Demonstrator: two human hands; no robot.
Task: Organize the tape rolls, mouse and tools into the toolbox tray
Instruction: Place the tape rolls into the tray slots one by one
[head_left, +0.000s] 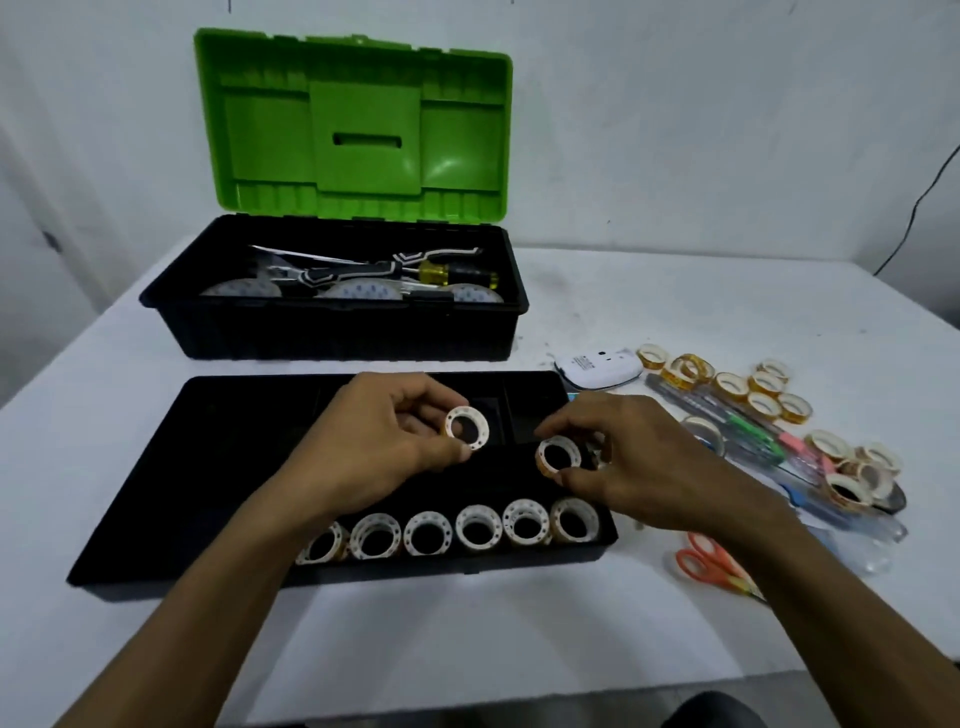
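Head view: I judge the job to be under halfway. A row of tape rolls (475, 527), six that I can count, stands in the long compartment along the lower edge of the black toolbox tray (156, 493) at centre frame. The leftmost roll is partly hidden by my forearm.

My left hand (374, 447) pinches a white tape roll (466, 427) between thumb and fingertips above the tray's middle. My right hand (639, 462) pinches a second roll (558, 456) just right of it, low over the tray. I cannot tell whether that one touches the tray floor.

Still out on the surface at the right of the frame:
- the white mouse (597, 370), seemingly underside up
- a scatter of loose rolls (763, 387)
- several slim tools (743, 431)
- orange-handled scissors (711, 564) at lower right

The open toolbox (332, 332) at upper centre already holds a yellow-handled screwdriver (452, 274) and other items.

The seated rolls stand on edge with their holes facing the bottom of the frame, and the row itself runs left to right. Both held rolls also show their open cores towards the camera, the left one tilted slightly.
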